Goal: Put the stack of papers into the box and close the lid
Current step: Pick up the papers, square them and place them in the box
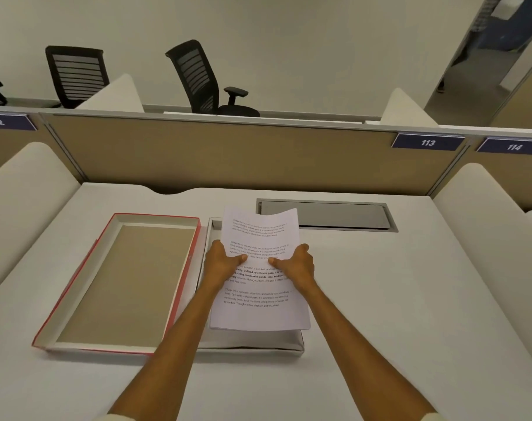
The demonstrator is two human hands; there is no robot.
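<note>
Over the box [292,344], left hand [220,262] and right hand [298,264] grip the stack of papers [258,308].

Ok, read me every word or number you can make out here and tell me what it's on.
"112": blue sign on the partition, far left.
"113": blue sign.
"114": blue sign.
"Defined by a slower pace": bold line on the stack of papers; its other text is too small to read reliably.

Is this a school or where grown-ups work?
Probably an office or study hall. The white desk sits in a booth with a tan divider wall, blue number signs like 113 mark each seat, and black swivel chairs stand behind.
</note>
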